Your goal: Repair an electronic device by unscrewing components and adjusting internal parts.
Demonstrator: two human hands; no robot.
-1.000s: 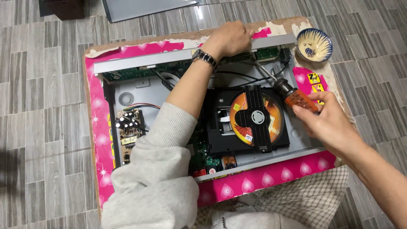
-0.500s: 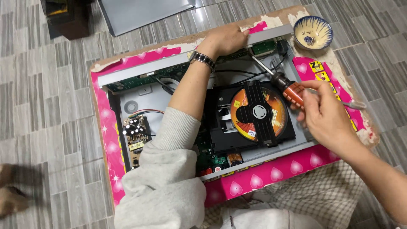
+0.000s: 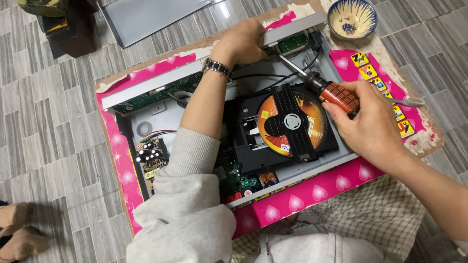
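Step in hand, as judged: driving or loosening a screw at the far edge of the opened player, which lies on a pink board on the tiled floor.

The right hand is closed around the orange handle of the screwdriver; its fingers wrap the handle fully. The shaft runs far and left from the handle, over the disc tray, to a tip near the green board at the far rim. The tip's seat cannot be made out.

The left hand is clamped over the grey far rail, fingers curled over its edge, just left of the tip.

To do this well, the shaft should stay in line with the screw, with steady downward pressure; at present it sits at a low slant, so a slip is a risk. The left hand lies close to the tip and would be better kept clear of its path. The black cables pass beneath the shaft and should not be caught.

A bowl stands at the far right, apart from both hands
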